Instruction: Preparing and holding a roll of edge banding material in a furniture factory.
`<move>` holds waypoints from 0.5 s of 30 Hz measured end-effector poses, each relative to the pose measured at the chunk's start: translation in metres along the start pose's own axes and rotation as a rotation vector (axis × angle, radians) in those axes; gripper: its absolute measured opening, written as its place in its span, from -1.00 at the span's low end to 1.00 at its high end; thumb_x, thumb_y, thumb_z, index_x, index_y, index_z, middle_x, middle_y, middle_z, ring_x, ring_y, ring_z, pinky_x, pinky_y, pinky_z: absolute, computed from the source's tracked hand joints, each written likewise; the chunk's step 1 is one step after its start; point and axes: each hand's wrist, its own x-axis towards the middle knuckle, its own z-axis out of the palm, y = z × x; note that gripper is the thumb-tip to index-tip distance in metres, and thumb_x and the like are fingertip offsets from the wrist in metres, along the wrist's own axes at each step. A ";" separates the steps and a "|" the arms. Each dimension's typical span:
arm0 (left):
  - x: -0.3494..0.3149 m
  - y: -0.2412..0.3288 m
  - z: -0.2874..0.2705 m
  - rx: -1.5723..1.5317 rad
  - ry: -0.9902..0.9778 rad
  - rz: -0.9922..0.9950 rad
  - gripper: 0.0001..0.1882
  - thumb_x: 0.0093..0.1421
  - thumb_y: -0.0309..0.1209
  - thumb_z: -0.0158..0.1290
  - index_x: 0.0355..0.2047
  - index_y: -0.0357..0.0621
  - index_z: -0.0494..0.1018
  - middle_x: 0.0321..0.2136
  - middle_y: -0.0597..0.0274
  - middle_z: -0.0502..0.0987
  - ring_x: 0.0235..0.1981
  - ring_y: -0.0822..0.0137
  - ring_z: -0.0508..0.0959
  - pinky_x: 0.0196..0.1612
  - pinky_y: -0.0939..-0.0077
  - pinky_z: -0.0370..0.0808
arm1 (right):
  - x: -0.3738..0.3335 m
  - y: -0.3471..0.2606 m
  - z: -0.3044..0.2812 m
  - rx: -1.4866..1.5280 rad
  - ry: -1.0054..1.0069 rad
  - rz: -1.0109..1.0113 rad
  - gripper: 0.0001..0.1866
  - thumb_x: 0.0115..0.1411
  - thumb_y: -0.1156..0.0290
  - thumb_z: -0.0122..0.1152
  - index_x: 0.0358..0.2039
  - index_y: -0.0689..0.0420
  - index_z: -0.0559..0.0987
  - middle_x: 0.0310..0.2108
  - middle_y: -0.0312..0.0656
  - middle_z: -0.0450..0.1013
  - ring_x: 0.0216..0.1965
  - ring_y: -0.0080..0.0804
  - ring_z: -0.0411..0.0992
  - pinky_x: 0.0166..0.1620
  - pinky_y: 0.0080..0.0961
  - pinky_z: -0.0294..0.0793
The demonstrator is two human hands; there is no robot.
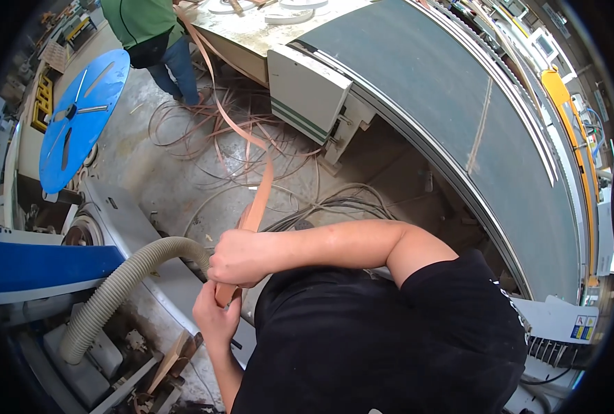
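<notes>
A long orange-brown strip of edge banding [259, 200] runs from my hands up to the far worktable, twisting on the way. My right hand [241, 257] is closed around it, with the arm reaching across my body. Just below, my left hand [215, 314] grips the strip's near part, thumb and fingers closed around it. A short piece of the banding [225, 292] shows between the two hands. The fingers' far sides are hidden. A ribbed beige hose [131, 283] passes close by my hands on the left.
Loose banding coils [203, 134] and dark cables [348, 203] lie on the floor ahead. A blue disc [84, 121] stands at left. A conveyor belt [424, 83] stretches along the right. A person in green [141, 27] stands beside the far worktable [251, 33].
</notes>
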 end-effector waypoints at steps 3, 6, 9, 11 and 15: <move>0.013 -0.001 0.000 -0.045 -0.051 -0.097 -0.69 0.00 -0.43 0.30 -0.28 -0.27 0.47 -0.46 -0.08 0.56 -0.47 0.02 0.57 -0.32 0.34 0.47 | 0.001 0.004 -0.005 -0.062 -0.009 -0.013 -0.86 -0.17 0.33 0.32 -0.55 0.07 0.63 -0.60 -0.23 0.55 -0.47 -0.20 0.59 -0.47 -0.24 0.52; 0.019 0.003 0.000 -0.056 -0.022 -0.079 -0.71 0.01 -0.44 0.29 -0.29 -0.29 0.47 -0.46 -0.06 0.58 -0.49 0.02 0.57 -0.34 0.37 0.47 | 0.001 0.006 -0.014 -0.087 -0.034 -0.045 -0.87 -0.10 0.35 0.29 -0.53 0.09 0.56 -0.63 -0.23 0.52 -0.51 -0.20 0.58 -0.48 -0.26 0.50; 0.025 0.011 0.002 -0.089 -0.020 -0.077 -0.69 0.01 -0.44 0.29 -0.26 -0.29 0.48 -0.44 -0.04 0.60 -0.45 0.03 0.60 -0.31 0.36 0.49 | 0.003 0.010 -0.013 -0.128 -0.008 -0.058 -0.90 -0.13 0.33 0.29 -0.58 0.04 0.64 -0.56 -0.25 0.58 -0.45 -0.24 0.60 -0.48 -0.28 0.52; 0.030 0.019 0.002 -0.060 0.013 -0.028 -0.68 0.00 -0.45 0.28 -0.25 -0.30 0.49 -0.43 -0.05 0.61 -0.43 0.05 0.61 -0.29 0.37 0.49 | 0.003 0.011 -0.017 -0.144 -0.012 -0.074 -0.90 -0.11 0.32 0.27 -0.58 0.04 0.65 -0.56 -0.25 0.58 -0.45 -0.25 0.61 -0.48 -0.28 0.52; 0.042 0.034 0.009 -0.157 0.050 -0.068 -0.71 -0.01 -0.43 0.25 -0.30 -0.26 0.45 -0.45 -0.14 0.55 -0.39 -0.23 0.55 -0.34 0.21 0.47 | 0.001 0.020 -0.021 -0.150 -0.003 -0.089 -0.90 -0.08 0.31 0.26 -0.58 0.03 0.66 -0.55 -0.25 0.59 -0.43 -0.26 0.61 -0.47 -0.28 0.52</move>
